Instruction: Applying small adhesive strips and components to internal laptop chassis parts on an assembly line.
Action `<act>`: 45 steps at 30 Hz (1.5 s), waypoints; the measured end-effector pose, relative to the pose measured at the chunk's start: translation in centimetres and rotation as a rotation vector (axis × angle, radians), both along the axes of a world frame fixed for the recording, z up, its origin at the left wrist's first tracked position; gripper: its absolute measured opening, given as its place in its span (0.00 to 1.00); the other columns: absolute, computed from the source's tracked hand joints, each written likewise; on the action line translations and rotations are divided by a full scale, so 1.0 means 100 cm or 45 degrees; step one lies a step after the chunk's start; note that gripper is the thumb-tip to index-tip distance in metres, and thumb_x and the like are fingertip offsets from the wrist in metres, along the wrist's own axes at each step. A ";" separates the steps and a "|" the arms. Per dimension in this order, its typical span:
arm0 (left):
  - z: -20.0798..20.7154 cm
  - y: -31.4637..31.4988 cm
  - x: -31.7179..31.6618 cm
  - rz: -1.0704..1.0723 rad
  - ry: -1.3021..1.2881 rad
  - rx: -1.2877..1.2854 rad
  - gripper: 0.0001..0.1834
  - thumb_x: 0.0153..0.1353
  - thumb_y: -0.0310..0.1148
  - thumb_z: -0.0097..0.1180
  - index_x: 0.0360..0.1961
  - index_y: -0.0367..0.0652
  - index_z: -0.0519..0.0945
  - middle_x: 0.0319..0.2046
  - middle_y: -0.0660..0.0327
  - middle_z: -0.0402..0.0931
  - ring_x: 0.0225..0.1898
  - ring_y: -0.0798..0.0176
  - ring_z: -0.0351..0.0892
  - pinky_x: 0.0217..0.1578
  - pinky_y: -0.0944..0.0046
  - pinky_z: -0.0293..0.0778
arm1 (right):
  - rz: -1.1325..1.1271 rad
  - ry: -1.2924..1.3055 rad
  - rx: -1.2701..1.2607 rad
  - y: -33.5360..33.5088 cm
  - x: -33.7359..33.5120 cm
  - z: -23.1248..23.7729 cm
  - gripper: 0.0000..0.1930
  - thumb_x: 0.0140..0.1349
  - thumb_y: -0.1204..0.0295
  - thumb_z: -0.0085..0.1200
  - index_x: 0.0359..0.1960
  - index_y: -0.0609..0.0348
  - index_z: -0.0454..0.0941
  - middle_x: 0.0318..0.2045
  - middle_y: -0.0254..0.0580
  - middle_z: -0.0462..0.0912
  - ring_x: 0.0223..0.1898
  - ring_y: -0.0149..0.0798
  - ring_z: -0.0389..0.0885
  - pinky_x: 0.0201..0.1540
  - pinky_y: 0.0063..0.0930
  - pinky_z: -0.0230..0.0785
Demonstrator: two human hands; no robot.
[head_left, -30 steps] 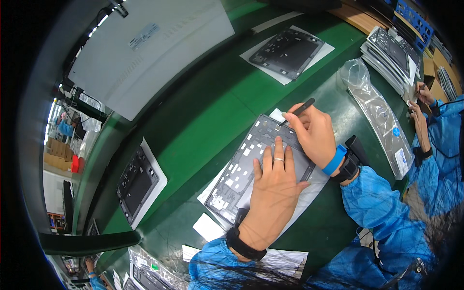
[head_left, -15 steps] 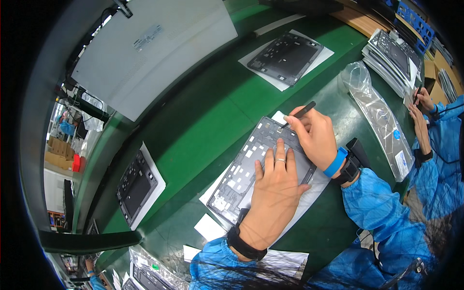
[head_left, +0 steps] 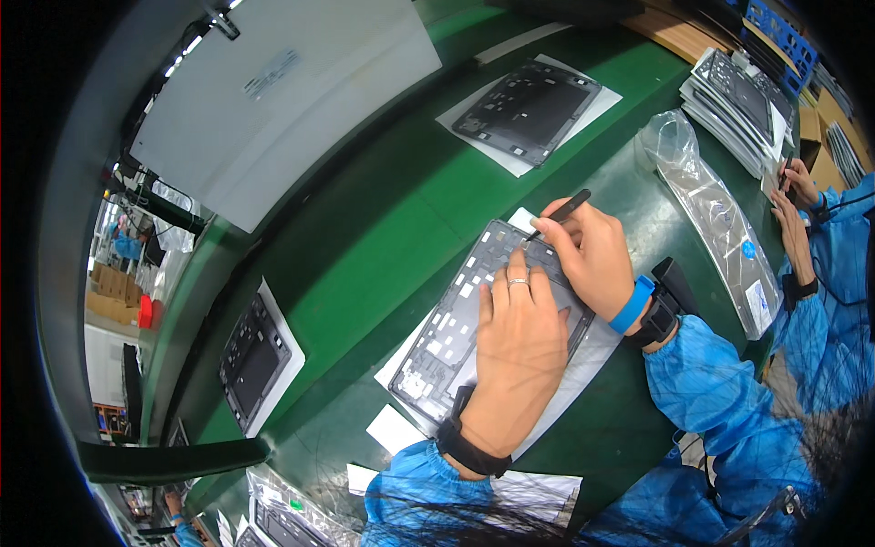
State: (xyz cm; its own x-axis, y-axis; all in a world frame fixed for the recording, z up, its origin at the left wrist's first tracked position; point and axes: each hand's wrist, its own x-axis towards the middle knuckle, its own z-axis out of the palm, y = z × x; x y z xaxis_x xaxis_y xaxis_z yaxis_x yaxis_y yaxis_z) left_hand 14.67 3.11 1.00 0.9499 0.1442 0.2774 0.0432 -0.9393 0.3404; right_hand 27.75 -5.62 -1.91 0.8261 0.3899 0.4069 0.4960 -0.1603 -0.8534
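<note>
A dark grey flat device panel [head_left: 447, 314], dotted with small pale pads and cut-outs, lies tilted on white sheets in front of me. My left hand [head_left: 521, 342] rests flat on it, fingers stretched toward its far end, a ring on one finger. In a pinch, my right hand [head_left: 592, 251] holds a slim black pointed tool [head_left: 571, 206]; its tip meets the panel's far end, close to my left fingertips. Whether this tool is a pen or tweezers I cannot tell. Beside that tip, a small white piece [head_left: 522, 219] shows at the panel's edge. My right hand covers part of the panel's right side.
Similar panels on white sheets lie on the green surface, at the far middle [head_left: 529, 111] and the left [head_left: 255, 356]. A clear plastic bag [head_left: 715, 228] and a panel stack [head_left: 729, 109] stand right, near a co-worker's hands [head_left: 793, 210]. A grey screen back [head_left: 292, 100] looms upper left.
My left hand has slid slightly away from me, its fingertips now nearer the tool's tip and its fingers closer together. My right hand has barely shifted.
</note>
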 end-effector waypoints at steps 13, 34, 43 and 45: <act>-0.008 0.000 0.005 0.048 0.082 0.179 0.32 0.61 0.25 0.57 0.67 0.29 0.69 0.70 0.41 0.67 0.66 0.40 0.71 0.67 0.43 0.70 | -0.011 -0.032 -0.055 0.000 0.000 -0.001 0.10 0.70 0.68 0.63 0.43 0.63 0.81 0.32 0.51 0.88 0.32 0.47 0.90 0.34 0.36 0.79; -0.009 -0.016 0.029 0.092 0.229 0.952 0.31 0.71 0.35 0.51 0.72 0.35 0.68 0.61 0.41 0.80 0.57 0.51 0.82 0.60 0.52 0.69 | -0.106 0.167 0.501 -0.015 0.032 0.007 0.11 0.74 0.67 0.61 0.49 0.62 0.81 0.39 0.35 0.86 0.37 0.29 0.84 0.39 0.23 0.74; -0.007 -0.043 -0.090 -0.061 0.155 0.124 0.33 0.67 0.42 0.61 0.67 0.29 0.73 0.69 0.45 0.68 0.64 0.45 0.74 0.64 0.44 0.72 | 0.029 -0.629 -0.354 0.051 0.041 0.066 0.07 0.69 0.74 0.51 0.41 0.65 0.80 0.40 0.61 0.84 0.45 0.64 0.83 0.47 0.52 0.74; -0.012 -0.052 -0.091 -0.138 0.099 0.268 0.32 0.70 0.43 0.59 0.67 0.30 0.73 0.70 0.47 0.69 0.66 0.44 0.73 0.64 0.43 0.74 | -0.012 -0.833 -0.691 0.078 0.070 0.038 0.07 0.68 0.74 0.53 0.41 0.65 0.78 0.40 0.60 0.83 0.43 0.65 0.83 0.47 0.56 0.76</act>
State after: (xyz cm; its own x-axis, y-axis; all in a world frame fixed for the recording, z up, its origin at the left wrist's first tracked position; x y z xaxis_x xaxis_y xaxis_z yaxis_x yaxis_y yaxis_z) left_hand 5.56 -2.05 -0.19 0.9763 -0.0129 0.2160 -0.0432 -0.9898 0.1360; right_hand 34.79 2.16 1.85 0.4937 0.6635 0.5622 0.8594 -0.4710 -0.1989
